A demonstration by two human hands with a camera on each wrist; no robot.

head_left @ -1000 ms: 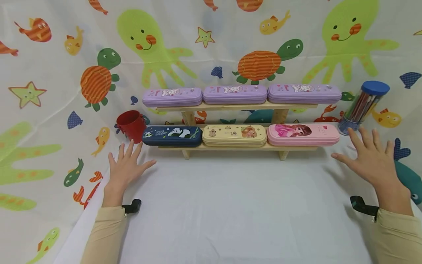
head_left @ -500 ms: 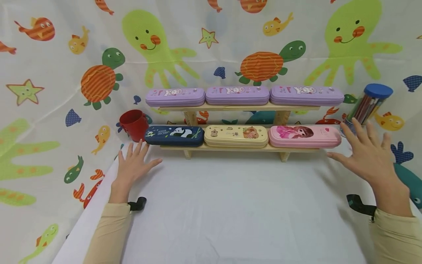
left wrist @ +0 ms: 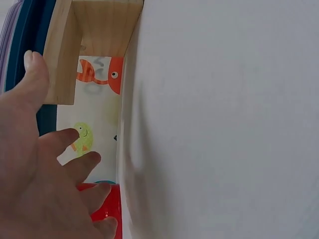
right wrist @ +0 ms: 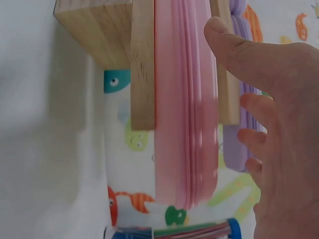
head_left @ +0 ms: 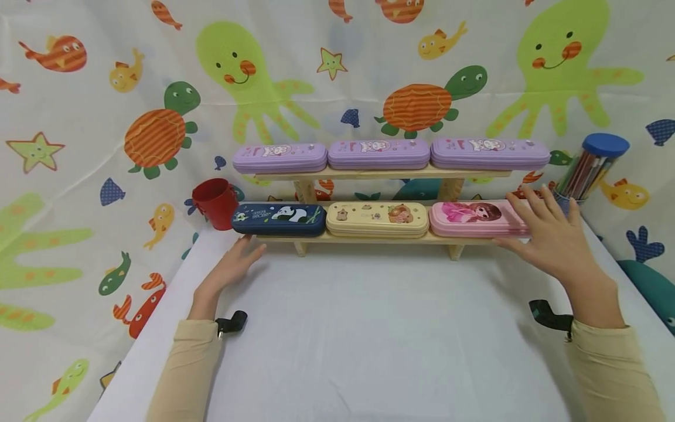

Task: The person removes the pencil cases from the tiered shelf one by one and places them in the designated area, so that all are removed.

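Observation:
My left hand is just below the left end of a dark blue pencil case with a panda on it. Its fingers are loosely spread and hold nothing; whether they touch the case I cannot tell. My right hand hovers at the right end of a pink pencil case with a doll picture, fingers spread, hiding that end. In the right wrist view the thumb lies near the edge of the pink case. A cream pencil case sits between these two.
The cases lie on a two-tier wooden rack. Purple pencil cases line its upper tier. A red cup stands to the left, a blue-lidded jar of pens to the right. A patterned curtain hangs behind the white table.
My right hand has moved left from beside the pen jar to the pink case's end. My left hand has moved slightly right, toward the blue case's end.

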